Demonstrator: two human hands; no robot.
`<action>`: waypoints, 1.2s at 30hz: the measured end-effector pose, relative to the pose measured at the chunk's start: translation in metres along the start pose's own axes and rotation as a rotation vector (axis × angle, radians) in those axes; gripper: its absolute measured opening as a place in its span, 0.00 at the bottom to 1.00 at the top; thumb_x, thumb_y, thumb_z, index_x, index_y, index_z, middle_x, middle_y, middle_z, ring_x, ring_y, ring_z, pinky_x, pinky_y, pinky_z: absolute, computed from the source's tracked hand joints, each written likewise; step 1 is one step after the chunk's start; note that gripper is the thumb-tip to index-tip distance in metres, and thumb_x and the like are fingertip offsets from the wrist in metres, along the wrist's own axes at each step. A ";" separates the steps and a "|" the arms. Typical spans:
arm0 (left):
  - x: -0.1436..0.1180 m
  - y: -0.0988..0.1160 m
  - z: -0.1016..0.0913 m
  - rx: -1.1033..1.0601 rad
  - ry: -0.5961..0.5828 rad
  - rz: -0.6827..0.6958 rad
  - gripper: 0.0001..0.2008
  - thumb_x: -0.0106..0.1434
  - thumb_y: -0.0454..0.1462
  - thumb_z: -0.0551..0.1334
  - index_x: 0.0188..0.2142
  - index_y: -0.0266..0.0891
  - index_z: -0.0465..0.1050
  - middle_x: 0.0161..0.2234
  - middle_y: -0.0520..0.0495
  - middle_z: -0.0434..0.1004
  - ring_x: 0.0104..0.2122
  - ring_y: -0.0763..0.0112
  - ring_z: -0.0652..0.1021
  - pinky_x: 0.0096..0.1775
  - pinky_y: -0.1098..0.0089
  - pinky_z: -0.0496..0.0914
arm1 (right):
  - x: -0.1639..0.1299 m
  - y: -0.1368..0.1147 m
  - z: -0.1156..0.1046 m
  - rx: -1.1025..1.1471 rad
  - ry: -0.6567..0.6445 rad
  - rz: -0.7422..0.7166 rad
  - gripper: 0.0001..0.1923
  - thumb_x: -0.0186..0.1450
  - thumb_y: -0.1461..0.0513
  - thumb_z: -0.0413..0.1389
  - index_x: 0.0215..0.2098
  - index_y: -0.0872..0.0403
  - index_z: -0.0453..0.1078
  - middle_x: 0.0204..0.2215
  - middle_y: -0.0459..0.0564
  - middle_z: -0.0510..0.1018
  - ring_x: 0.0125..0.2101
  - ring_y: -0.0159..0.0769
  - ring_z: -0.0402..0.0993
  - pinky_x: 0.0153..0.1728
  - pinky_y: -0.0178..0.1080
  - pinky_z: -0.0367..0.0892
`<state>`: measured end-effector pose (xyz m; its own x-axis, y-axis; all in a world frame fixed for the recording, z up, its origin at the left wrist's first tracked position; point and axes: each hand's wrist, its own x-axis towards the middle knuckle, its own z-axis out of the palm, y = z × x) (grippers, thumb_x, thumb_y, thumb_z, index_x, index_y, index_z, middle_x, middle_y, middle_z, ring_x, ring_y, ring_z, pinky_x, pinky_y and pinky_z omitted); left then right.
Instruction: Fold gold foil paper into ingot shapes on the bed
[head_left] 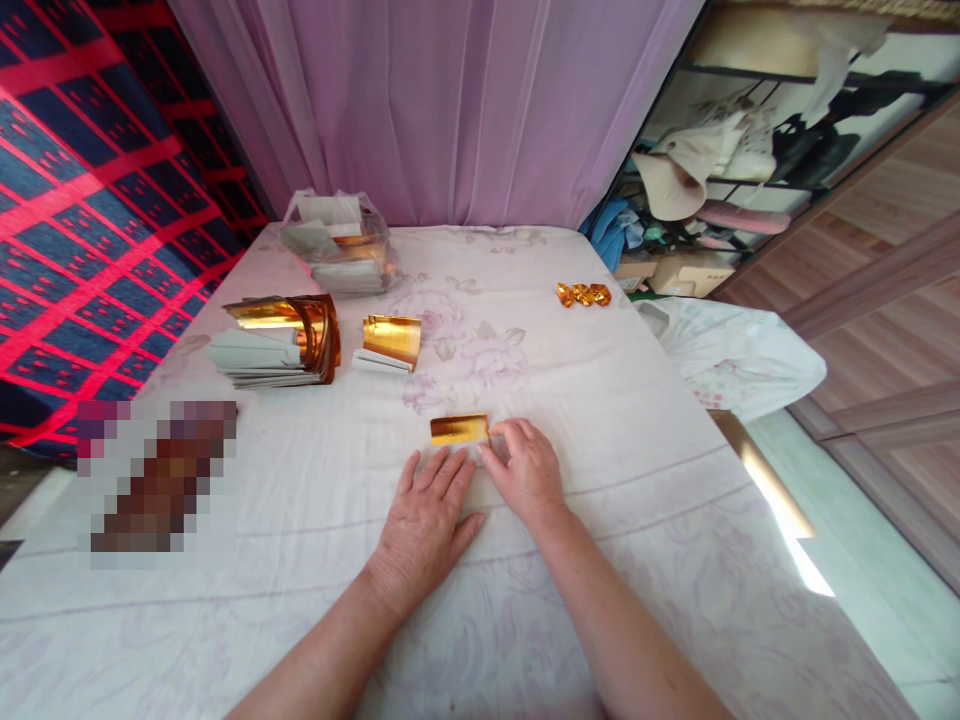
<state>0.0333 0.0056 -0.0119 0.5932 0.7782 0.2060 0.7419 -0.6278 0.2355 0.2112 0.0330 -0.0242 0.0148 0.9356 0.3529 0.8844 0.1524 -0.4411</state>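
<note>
Both forearms reach in from the near edge; the left hand (427, 515) lies flat, fingers released, the right hand (525, 470) pinches the gold paper (459, 429) at its right end on the bed sheet (637, 420). Judged sound practice: align edges first, then press the crease firmly.

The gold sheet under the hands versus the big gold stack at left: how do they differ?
The gold sheet is a single piece lying flat; the big stack holds many sheets with gold edges curling up. The left hand and right hand press at the gold sheet; nothing touches the big stack. The gold sheet lies mid-cloth, the big stack near the left edge. Both show shiny gold foil on pale paper.
</note>
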 end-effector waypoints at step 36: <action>0.002 0.003 -0.003 0.048 -0.002 -0.018 0.23 0.67 0.47 0.55 0.57 0.39 0.67 0.59 0.43 0.70 0.59 0.55 0.68 0.62 0.49 0.54 | 0.000 0.004 -0.010 0.068 -0.109 -0.085 0.06 0.61 0.60 0.58 0.36 0.51 0.70 0.38 0.51 0.73 0.40 0.40 0.71 0.44 0.43 0.66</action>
<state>0.0356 0.0057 -0.0080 0.5806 0.7892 0.2000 0.7664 -0.6127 0.1929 0.2190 0.0309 -0.0177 -0.1129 0.9469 0.3012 0.8468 0.2503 -0.4694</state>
